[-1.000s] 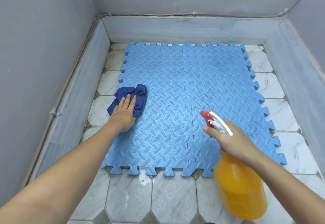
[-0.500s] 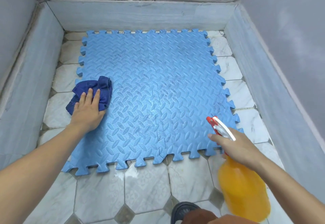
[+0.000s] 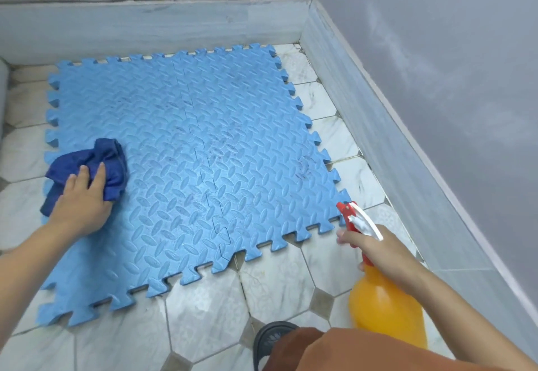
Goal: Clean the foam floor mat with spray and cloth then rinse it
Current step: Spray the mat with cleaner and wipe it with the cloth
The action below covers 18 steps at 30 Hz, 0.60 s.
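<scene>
Blue foam mat [image 3: 186,172] lies flat on tiled floor [image 3: 203,312], filling frame centre, far edge along back wall skirting. Left hand [image 3: 80,206] at 9 o'clock, fingers straight, pressing dark blue cloth [image 3: 96,164] onto mat's left edge. Right hand [image 3: 378,254] at 4 o'clock, curled round neck of orange spray bottle [image 3: 384,309], finger on trigger; red nozzle just beside mat's near right corner. Sandal [image 3: 270,338] at 6 o'clock.
</scene>
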Available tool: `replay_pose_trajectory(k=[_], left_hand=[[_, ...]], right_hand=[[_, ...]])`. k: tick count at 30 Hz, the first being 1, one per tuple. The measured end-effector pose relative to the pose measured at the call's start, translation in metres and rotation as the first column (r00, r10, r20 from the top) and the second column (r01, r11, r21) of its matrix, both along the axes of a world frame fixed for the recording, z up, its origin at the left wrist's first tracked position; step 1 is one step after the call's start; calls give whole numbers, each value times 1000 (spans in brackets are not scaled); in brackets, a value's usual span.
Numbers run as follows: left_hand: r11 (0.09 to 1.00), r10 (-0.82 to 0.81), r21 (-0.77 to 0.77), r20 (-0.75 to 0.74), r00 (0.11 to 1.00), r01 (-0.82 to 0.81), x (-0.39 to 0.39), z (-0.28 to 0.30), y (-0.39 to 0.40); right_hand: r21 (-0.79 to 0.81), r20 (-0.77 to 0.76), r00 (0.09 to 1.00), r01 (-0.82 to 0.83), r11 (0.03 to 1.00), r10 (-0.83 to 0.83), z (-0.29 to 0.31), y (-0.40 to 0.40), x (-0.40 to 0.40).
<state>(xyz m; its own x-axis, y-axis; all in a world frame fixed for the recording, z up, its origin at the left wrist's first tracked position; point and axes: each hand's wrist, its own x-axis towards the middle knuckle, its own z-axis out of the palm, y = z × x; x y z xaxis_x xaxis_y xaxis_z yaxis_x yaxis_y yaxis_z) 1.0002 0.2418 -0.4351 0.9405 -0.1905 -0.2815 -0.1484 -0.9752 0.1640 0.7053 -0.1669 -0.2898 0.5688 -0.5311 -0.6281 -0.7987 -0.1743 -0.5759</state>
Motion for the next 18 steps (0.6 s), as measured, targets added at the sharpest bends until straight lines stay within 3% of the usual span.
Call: replay_pose_trajectory(k=[3, 7, 15, 18], left_hand=[[999, -4, 46, -69, 998, 8, 1, 5, -2], [995, -8, 97, -135, 991, 22, -1, 13, -6], [988, -18, 145, -212, 977, 50, -14, 24, -1], [987, -30, 150, -203, 979, 61, -20, 25, 1]], right_hand=[[57, 77, 996, -47, 997, 42, 4, 5, 18], [-59, 121, 989, -82, 995, 88, 0, 24, 52], [-136, 329, 933, -104, 985, 144, 19, 52, 128], [-112, 345, 912, -195, 974, 222, 24, 61, 151]])
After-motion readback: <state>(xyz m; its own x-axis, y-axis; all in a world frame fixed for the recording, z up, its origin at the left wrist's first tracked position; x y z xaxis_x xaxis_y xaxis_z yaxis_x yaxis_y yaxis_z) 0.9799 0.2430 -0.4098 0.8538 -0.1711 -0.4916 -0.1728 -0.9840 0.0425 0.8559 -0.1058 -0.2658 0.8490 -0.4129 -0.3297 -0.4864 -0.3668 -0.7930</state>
